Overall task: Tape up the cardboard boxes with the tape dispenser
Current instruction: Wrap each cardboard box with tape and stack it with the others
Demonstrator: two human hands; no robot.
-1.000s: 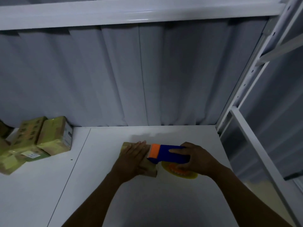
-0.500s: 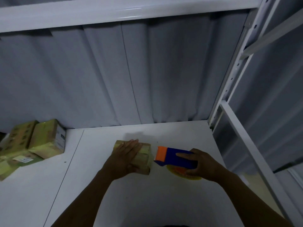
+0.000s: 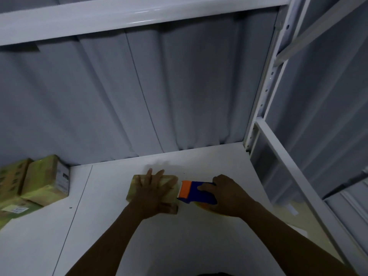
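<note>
Presently, cardboard box point(image 3: 170, 182): we find it lying flat on the white table point(image 3: 119, 236), in front of the grey curtain point(image 3: 179, 86).
Left hand point(image 3: 152, 193): laid on the box top, fingers straight and spread, gripping nothing.
Tape dispenser point(image 3: 195, 197): blue with an orange head, its head touching the box's right edge.
Right hand point(image 3: 227, 196): just right of the box, fingers wrapped round the dispenser body.
Obstructions: the left hand covers most of the box top, so we cannot see the seam; the right hand hides the dispenser's rear.
Surroundings: a pile of taped boxes point(image 3: 43, 176) sits well left of the box; a white shelf post point(image 3: 264, 86) rises to its far right.
</note>
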